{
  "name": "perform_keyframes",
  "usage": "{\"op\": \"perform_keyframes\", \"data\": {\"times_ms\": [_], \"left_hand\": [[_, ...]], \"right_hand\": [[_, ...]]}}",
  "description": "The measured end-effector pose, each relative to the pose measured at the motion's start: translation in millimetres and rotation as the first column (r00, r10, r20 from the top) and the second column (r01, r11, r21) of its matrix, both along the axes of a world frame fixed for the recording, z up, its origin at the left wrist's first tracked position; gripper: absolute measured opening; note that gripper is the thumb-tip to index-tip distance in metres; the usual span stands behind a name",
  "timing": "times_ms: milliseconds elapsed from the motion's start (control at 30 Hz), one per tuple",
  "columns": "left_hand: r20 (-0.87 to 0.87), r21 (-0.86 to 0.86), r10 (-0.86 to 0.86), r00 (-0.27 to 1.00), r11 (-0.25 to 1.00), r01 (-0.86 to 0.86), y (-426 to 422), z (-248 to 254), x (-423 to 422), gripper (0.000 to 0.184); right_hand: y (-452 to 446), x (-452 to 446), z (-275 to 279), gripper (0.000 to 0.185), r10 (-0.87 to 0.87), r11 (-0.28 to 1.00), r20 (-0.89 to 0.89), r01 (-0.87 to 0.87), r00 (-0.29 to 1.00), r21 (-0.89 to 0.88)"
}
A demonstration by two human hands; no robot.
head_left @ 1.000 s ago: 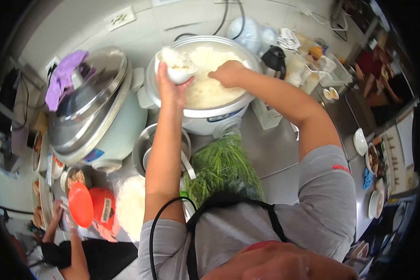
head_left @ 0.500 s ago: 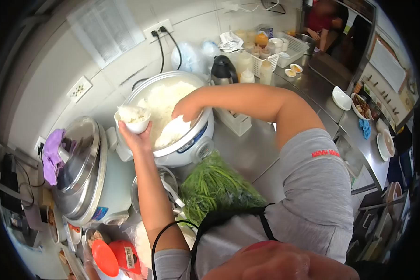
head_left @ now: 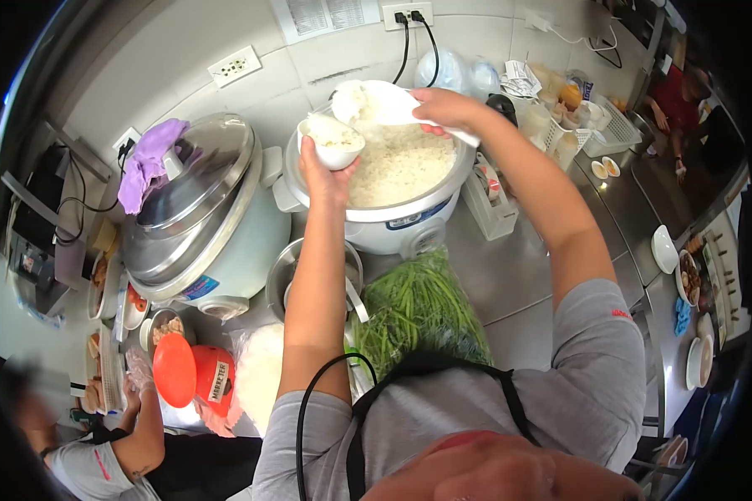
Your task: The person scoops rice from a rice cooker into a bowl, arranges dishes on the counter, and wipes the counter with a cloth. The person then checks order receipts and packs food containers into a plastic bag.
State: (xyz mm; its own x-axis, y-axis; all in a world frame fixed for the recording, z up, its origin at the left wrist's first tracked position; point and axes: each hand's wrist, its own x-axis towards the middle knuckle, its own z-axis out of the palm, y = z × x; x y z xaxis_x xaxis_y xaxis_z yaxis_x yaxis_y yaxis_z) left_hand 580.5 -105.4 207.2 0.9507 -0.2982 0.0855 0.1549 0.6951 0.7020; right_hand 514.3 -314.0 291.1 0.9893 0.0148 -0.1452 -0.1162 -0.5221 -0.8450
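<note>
Rice fills a large round cooker [head_left: 401,213]. My left hand [head_left: 329,177] holds a small white bowl [head_left: 337,156] with a mound of rice in it, above the cooker's left side. My right hand [head_left: 449,110] grips the handle of a white paddle [head_left: 390,102], which carries a clump of rice [head_left: 351,100] at its tip. The paddle is raised over the back of the cooker, its tip just above and right of the bowl. Below the cooker lies a plastic bag of green vegetables [head_left: 418,309], beside a metal pot [head_left: 280,280].
A second cooker [head_left: 251,230] with a tilted metal lid stands at left, a purple cloth [head_left: 150,159] on its handle. A red container [head_left: 215,380] sits nearer. A co-worker [head_left: 134,442] is at lower left, another person [head_left: 673,104] at upper right. Bottles and baskets stand behind right.
My right hand has lifted the paddle out of the cooker with rice on it. The bowl stays in my left hand. The camera view has shifted.
</note>
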Motion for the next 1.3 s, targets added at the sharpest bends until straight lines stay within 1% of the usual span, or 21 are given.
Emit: {"op": "perform_keyframes", "data": {"times_ms": [67,100,133,167,267,367,400,467,500,600,700,800,833,933,967,1000,1067,1167,1267,1300], "left_hand": [[-0.024,0.074,-0.028,0.999,0.997,0.030,-2.3,0.2,-0.1,0.059],[-0.036,0.111,-0.040,0.999,0.993,0.044,-2.9,0.7,-0.3,0.061],[-0.042,0.103,-0.054,0.998,0.993,0.058,-2.9,2.5,-1.7,0.060],[-0.049,0.096,-0.067,0.997,0.993,0.072,-2.5,3.9,-2.9,0.059],[-0.068,0.087,-0.109,0.992,0.990,0.114,0.0,6.2,-3.4,0.058],[-0.084,0.113,-0.126,0.988,0.984,0.135,2.1,6.2,-7.2,0.057],[-0.077,0.125,-0.129,0.989,0.982,0.138,1.1,9.9,-6.0,0.057],[-0.042,0.160,-0.165,0.985,0.972,0.170,-2.0,12.2,-5.1,0.057],[-0.039,0.183,-0.177,0.984,0.966,0.181,-1.5,9.8,-7.0,0.057],[-0.016,0.198,-0.145,0.989,0.969,0.145,-2.1,9.4,-10.1,0.059],[-0.025,0.196,-0.161,0.987,0.967,0.163,-2.5,7.7,-7.3,0.060],[-0.035,0.146,-0.161,0.986,0.975,0.165,-0.7,7.8,-8.3,0.060],[-0.036,0.145,-0.154,0.987,0.977,0.157,0.9,9.1,-9.5,0.060],[-0.026,0.128,-0.131,0.991,0.983,0.133,1.0,11.3,-12.7,0.061],[-0.014,0.124,-0.123,0.992,0.985,0.124,0.7,12.1,-13.1,0.062],[-0.002,0.120,-0.116,0.993,0.986,0.116,0.7,12.1,-13.1,0.063],[0.027,0.113,-0.168,0.985,0.980,0.164,1.7,9.6,-10.7,0.063],[0.058,0.138,-0.235,0.970,0.964,0.225,0.8,7.8,-11.6,0.063],[0.043,0.149,-0.259,0.965,0.957,0.250,2.3,10.4,-14.5,0.063],[0.031,0.145,-0.261,0.965,0.956,0.254,2.4,11.5,-14.9,0.062]], "right_hand": [[25.6,5.9,-6.7,0.040,-0.057,0.997,0.127,0.063,0.990,-0.044],[40.7,4.6,-13.1,0.042,-0.075,0.971,0.242,0.126,0.967,-0.201],[57.8,-0.7,-21.9,0.044,-0.073,0.917,0.355,0.203,0.932,-0.343],[70.7,-6.8,-30.3,0.047,-0.053,0.837,0.463,0.292,0.885,-0.463],[90.4,-23.0,-49.3,0.052,0.001,0.737,0.461,0.311,0.888,-0.601],[86.5,-21.9,-57.0,0.055,0.083,0.686,0.489,0.306,0.869,-0.660],[79.8,-21.4,-52.0,0.055,0.084,0.695,0.426,0.254,0.901,-0.673],[60.6,-18.0,-22.2,0.054,0.098,0.702,0.320,0.163,0.942,-0.693],[58.1,-25.4,2.4,0.051,0.039,0.721,0.265,0.156,0.964,-0.675],[43.2,-25.1,27.2,0.048,-0.081,0.821,0.461,0.321,0.884,-0.471],[50.1,-9.7,11.7,0.045,0.097,0.727,0.645,0.388,0.758,-0.566],[78.0,-33.2,-13.0,0.043,0.206,0.594,0.512,0.309,0.834,-0.743],[84.4,-42.1,-21.4,0.041,0.209,0.591,0.501,0.300,0.840,-0.749],[80.4,-44.0,-20.3,0.044,0.216,0.611,0.522,0.303,0.825,-0.732],[76.1,-40.2,-9.7,0.046,0.127,0.648,0.493,0.304,0.861,-0.698],[68.8,-28.3,-6.2,0.046,0.090,0.694,0.555,0.348,0.827,-0.630],[51.5,-3.7,0.5,0.048,0.007,0.766,0.661,0.421,0.750,-0.486],[48.7,10.3,8.5,0.047,-0.045,0.743,0.471,0.345,0.881,-0.574],[53.3,-1.4,6.0,0.046,0.080,0.768,0.467,0.244,0.881,-0.592],[54.0,-7.6,-1.6,0.046,0.087,0.736,0.534,0.307,0.841,-0.604]]}}
